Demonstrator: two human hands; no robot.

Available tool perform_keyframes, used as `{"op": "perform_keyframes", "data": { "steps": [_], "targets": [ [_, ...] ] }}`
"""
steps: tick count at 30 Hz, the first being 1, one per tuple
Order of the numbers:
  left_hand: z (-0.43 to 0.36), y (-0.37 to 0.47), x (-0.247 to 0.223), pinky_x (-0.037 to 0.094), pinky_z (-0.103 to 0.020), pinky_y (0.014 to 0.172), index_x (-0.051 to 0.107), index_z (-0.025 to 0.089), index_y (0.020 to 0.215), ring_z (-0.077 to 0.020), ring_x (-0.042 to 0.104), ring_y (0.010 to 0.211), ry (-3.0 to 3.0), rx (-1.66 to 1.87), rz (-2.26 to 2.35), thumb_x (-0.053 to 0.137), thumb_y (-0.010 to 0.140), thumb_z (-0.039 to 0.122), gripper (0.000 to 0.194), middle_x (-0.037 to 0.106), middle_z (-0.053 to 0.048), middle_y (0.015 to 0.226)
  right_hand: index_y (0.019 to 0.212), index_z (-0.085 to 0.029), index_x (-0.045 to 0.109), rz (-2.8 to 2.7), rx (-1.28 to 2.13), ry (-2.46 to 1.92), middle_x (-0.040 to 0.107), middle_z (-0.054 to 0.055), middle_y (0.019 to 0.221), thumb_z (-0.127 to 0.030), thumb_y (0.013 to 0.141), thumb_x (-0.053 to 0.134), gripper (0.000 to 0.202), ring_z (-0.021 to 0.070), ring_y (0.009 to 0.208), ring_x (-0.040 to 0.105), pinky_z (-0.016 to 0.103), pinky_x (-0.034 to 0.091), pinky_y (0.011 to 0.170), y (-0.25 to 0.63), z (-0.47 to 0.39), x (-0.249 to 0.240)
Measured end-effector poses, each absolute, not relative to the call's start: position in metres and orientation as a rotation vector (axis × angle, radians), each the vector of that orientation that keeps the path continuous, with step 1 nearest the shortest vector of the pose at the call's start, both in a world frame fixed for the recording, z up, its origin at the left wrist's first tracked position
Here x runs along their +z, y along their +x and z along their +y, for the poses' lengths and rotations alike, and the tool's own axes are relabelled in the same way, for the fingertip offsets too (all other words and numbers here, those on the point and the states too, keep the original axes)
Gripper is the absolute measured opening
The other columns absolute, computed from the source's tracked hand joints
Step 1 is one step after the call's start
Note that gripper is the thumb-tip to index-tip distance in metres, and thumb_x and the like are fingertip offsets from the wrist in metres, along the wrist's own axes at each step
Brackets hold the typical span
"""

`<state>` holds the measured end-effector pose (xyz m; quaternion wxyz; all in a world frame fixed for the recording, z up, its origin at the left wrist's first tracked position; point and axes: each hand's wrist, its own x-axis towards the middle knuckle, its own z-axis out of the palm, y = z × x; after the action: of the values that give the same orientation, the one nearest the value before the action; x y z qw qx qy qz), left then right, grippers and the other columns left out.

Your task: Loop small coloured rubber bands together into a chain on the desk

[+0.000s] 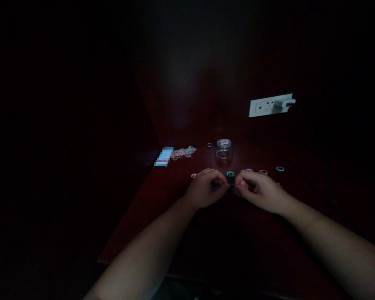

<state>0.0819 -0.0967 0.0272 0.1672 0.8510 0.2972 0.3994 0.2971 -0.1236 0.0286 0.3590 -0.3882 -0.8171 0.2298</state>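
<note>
My left hand (208, 188) is closed in a pinch over the dark red table. Facing it, my right hand (258, 189) pinches too, fingertips a short gap away. A thin yellowish elastic band (232, 184) runs between the two sets of fingertips; its ends are hidden in them. Just beyond the gap lie green hair ties (230, 174). Past my right hand's knuckles are an orange hair tie (263, 172) and a blue hair tie (280, 168). A pink hair tie (193, 176) shows partly beside my left hand.
Behind the hands stands a clear lidded jar (224, 149), with a small ring (209, 145) to its left. A heap of coloured bands (184, 152) lies beside a lit phone (164, 157). On the wall is a socket panel (270, 105) with a plug. The room is dark.
</note>
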Motion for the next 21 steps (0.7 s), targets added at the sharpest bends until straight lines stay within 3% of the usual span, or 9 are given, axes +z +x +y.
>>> {"op": "perform_keyframes", "data": {
  "steps": [21],
  "targets": [
    [-0.0964, 0.0817, 0.0278, 0.047, -0.029, 0.072, 0.063, 0.019, 0.082, -0.0139, 0.059, 0.073, 2.472, 1.100, 0.763, 0.061, 0.085, 0.020, 0.004, 0.065, 0.000, 0.077, 0.080, -0.021, 0.054, -2.108, 0.592, -1.013, 0.058, 0.000, 0.070, -0.021, 0.086, 0.056, 0.006, 0.0133, 0.062, 0.050, 0.024, 0.038, 0.054, 0.2964, -0.1231, 0.0296]
  ]
}}
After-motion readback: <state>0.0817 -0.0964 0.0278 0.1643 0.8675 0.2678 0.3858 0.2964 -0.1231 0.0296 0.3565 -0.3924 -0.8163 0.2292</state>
